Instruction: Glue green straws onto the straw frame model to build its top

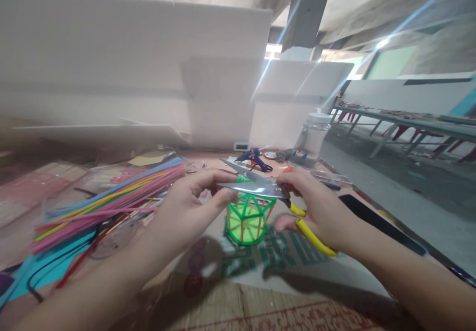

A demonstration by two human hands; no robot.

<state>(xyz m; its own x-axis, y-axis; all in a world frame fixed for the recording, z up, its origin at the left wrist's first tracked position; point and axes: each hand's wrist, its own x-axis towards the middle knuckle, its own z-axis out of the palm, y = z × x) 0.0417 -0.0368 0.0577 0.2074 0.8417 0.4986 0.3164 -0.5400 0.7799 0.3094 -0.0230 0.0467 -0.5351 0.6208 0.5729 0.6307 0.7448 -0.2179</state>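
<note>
A small basket (242,222) of green pipe cleaners with thin brown uprights and a bright green base is at the centre, above printed cardboard. My left hand (203,197) pinches its upper left edge between thumb and fingers; the exact grip is partly hidden behind the blade. In my right hand (316,207) is a pair of scissors (256,189) with yellow handles. Their blades are spread and point left across the basket's top, close to my left fingertips. A bit of green pipe cleaner shows between the blades.
Colourful pipe cleaners (122,192) lie in a bundle on the left, over blue sheets (63,261). Behind the basket are a dark blue glue gun (256,158), a small white display (241,146) and a clear bottle (312,137). A black phone-like slab (379,222) lies right. White boards (130,63) stand behind.
</note>
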